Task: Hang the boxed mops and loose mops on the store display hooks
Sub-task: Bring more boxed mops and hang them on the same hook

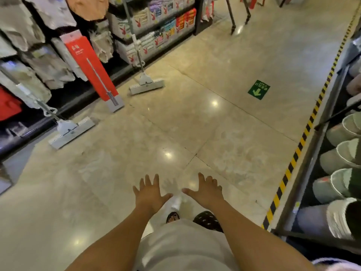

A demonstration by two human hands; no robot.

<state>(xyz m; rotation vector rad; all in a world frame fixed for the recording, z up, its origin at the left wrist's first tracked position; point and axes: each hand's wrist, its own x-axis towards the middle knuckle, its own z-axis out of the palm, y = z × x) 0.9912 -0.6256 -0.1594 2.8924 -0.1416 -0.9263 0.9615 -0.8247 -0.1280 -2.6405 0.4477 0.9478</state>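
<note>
A red boxed mop point(91, 69) leans against the left display, its grey lower end on the floor. Two loose mops stand on the floor beside it: one point(146, 85) to its right with its handle leaning on the shelves, another point(71, 132) nearer me at the left. My left hand point(150, 192) and my right hand point(205, 192) are stretched out low in front of me, fingers spread, holding nothing, far from the mops. No display hooks are plainly visible.
Hanging cloth goods point(39, 61) and shelves of packaged towels point(156, 22) line the left side. A rack of stacked tubs point(341, 153) with a yellow-black striped floor edge point(304, 133) runs along the right. A green arrow sticker point(258, 89) lies on the tiled floor.
</note>
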